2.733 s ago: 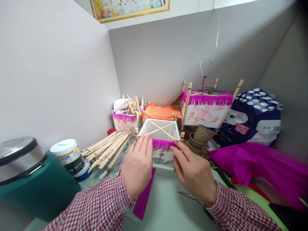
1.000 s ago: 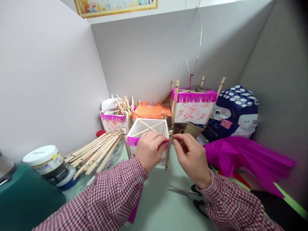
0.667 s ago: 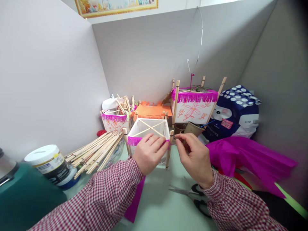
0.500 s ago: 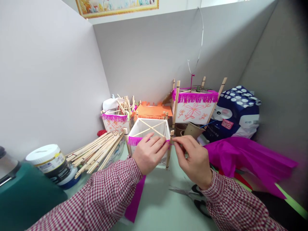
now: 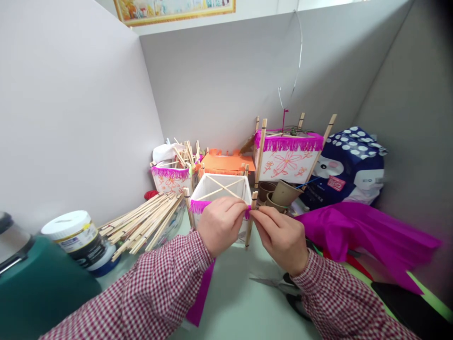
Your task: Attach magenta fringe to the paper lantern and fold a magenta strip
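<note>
A small white paper lantern [image 5: 215, 186] with a chopstick frame stands on the pale green table [image 5: 244, 302]. A magenta fringe strip [image 5: 198, 206] runs along its near top edge. My left hand [image 5: 219, 224] presses the fringe against the lantern's near face, fingertips at the right corner. My right hand [image 5: 281, 238] pinches the end of the fringe at the front right corner post [image 5: 250, 222]. Both sleeves are red-and-white check.
A bundle of wooden sticks [image 5: 145, 219] lies left. A glue jar [image 5: 76, 241] and a teal container [image 5: 38, 288] sit at near left. Finished lanterns [image 5: 288, 158] stand behind. Magenta paper [image 5: 357, 233] spreads right. Scissors [image 5: 283, 285] lie under my right wrist.
My right hand has moved left to the corner post and now pinches the fringe end there. My left hand has slid right along the fringe. The view drifted slightly.
</note>
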`<state>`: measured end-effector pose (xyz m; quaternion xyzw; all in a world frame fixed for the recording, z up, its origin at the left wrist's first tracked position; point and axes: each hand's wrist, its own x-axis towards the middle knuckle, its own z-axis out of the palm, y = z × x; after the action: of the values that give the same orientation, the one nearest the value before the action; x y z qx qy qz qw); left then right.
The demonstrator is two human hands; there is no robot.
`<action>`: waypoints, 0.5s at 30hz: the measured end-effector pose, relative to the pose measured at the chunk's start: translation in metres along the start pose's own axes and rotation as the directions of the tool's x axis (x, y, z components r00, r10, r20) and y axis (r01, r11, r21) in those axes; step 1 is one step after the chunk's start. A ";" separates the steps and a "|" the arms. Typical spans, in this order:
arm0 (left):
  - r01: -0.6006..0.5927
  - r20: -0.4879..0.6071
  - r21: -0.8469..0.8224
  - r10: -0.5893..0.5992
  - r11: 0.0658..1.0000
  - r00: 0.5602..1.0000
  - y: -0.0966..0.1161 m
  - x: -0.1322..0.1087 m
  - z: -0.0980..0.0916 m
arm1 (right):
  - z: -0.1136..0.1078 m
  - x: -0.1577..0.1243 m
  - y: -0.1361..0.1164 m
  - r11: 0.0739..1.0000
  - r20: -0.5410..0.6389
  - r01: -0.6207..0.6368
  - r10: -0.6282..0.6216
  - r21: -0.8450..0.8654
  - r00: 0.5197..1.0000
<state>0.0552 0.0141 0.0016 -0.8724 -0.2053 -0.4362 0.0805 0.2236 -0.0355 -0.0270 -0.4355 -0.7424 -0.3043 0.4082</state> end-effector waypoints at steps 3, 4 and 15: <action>0.086 0.001 -0.013 -0.085 0.996 0.996 0.003 0.005 0.002 | 0.001 -0.001 -0.001 1.000 0.014 -0.012 0.012 -0.004 1.000; 0.108 0.000 -0.013 -0.108 0.994 0.994 0.004 0.006 0.004 | 0.002 -0.001 -0.002 1.000 0.022 -0.018 0.018 -0.006 1.000; 0.209 0.005 -0.007 -0.209 0.978 0.978 0.006 0.005 0.005 | -0.001 -0.005 -0.002 0.990 0.075 -0.110 0.103 0.085 0.992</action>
<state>0.0641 0.0121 0.0026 -0.8472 -0.2946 -0.4410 0.0305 0.2238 -0.0393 -0.0314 -0.4664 -0.7449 -0.2330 0.4163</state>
